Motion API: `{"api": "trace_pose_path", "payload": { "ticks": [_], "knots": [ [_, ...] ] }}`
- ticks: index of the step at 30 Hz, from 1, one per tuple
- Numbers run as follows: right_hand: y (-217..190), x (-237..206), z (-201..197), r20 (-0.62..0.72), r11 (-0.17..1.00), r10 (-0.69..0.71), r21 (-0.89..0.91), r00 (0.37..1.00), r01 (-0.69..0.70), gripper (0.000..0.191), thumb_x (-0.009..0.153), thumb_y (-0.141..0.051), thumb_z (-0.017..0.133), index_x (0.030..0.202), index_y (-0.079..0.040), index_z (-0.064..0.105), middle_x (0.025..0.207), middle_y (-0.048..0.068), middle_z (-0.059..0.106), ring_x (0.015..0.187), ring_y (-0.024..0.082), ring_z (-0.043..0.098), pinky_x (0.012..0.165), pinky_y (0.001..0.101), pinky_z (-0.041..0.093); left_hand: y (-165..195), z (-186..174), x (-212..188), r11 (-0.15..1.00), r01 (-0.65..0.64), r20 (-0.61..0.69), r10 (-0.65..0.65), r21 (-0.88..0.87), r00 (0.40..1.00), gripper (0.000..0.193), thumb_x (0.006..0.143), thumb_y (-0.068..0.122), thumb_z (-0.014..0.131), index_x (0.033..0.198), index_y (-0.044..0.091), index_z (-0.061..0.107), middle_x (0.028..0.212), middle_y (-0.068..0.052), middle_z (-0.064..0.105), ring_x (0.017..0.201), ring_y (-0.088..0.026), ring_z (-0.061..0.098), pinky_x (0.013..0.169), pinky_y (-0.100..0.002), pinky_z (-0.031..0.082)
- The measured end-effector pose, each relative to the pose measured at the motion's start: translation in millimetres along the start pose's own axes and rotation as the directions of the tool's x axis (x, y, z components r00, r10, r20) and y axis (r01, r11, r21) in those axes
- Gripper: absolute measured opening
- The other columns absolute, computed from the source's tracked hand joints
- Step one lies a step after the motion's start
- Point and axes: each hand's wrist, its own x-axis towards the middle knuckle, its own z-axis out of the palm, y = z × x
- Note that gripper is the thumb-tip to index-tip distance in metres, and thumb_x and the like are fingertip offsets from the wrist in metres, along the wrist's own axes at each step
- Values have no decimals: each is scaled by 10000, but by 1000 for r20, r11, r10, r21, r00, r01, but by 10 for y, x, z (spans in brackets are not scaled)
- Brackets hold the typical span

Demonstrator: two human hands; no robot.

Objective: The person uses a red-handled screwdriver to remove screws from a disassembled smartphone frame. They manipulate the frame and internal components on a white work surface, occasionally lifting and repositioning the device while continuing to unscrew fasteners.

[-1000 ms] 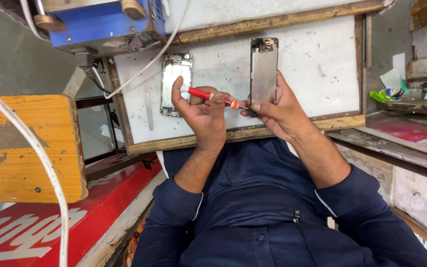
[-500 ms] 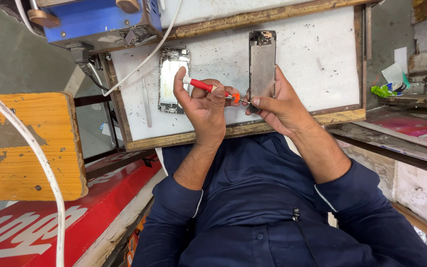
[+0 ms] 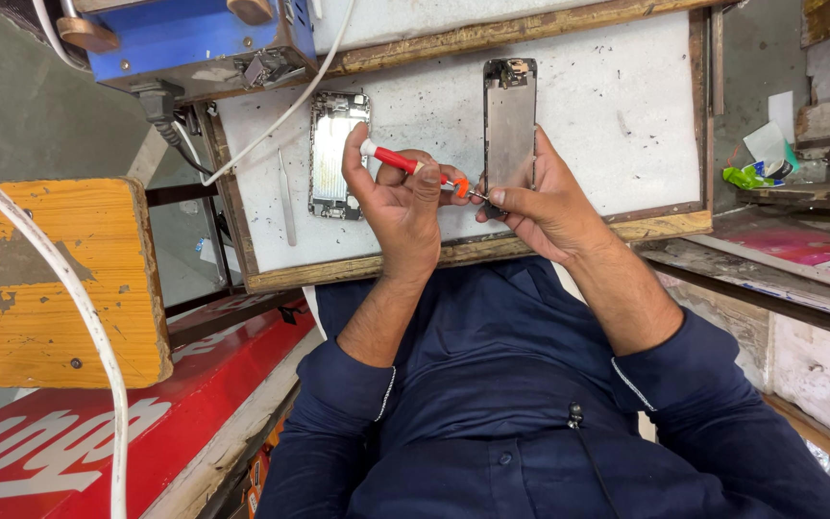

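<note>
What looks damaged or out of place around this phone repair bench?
The yellow wooden stool seat has paint chipped off in patches, baring grey. The white work board is peppered with dark specks. A thin metal tweezer lies loose beside the opened grey phone body. Nothing looks spilled.

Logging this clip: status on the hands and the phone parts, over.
Left hand grips red screwdriver, tip at lower edge of phone screen panel. Right hand holds the panel. Opened phone body and tweezers lie apart on white mat.
</note>
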Motion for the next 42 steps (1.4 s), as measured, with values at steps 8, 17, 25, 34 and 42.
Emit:
{"api": "trace_pose_path", "payload": {
  "ticks": [8, 17, 25, 34, 42],
  "knots": [
    [15, 0, -16, 5, 1000, -5, 1, 1000, 5, 917, 877, 39, 749, 1610, -124, 223, 1309, 152, 621, 1050, 222, 712, 825, 403, 646, -34, -14, 13, 1000, 2, -16, -2, -3, 1000, 852, 1024, 249, 718, 1604, 189, 97, 1084, -118, 600, 921, -237, 745, 704, -377, 693],
    [-8, 5, -1, -12, 1000, 4, -4, 1000, -4, 860, 889, 80, 712, 1586, -100, 242, 1221, 175, 644, 923, 198, 733, 810, 380, 653, -50, -21, -31, 993, -111, 34, 110, 49, 993, 823, 1062, 229, 693, 1605, 206, 76, 1121, -108, 589, 941, -236, 743, 795, -407, 704],
    [-15, 4, 5, -25, 1000, -8, -14, 1000, 8, 841, 904, 106, 668, 1593, -94, 229, 1171, 173, 654, 923, 201, 737, 813, 366, 653, -98, -32, -52, 980, -189, 70, 185, 56, 980, 774, 1102, 181, 655, 1602, 234, 67, 1133, -106, 606, 953, -213, 734, 798, -401, 707],
    [-12, 4, 35, -26, 1000, -19, -21, 999, 18, 815, 914, 103, 679, 1577, -74, 240, 1172, 180, 656, 936, 209, 739, 824, 379, 659, -123, -37, -102, 965, -246, 67, 241, 94, 968, 774, 1105, 182, 669, 1616, 234, 89, 1114, -98, 613, 946, -212, 729, 814, -382, 684],
    [-14, 2, 41, -13, 999, -38, -19, 999, 38, 800, 911, 105, 675, 1563, -81, 251, 1214, 174, 633, 954, 204, 729, 835, 377, 657, -119, -43, -98, 959, -263, 74, 256, 110, 964, 781, 1103, 214, 665, 1610, 240, 71, 1103, -94, 608, 953, -205, 732, 819, -385, 695]
  ]
}}
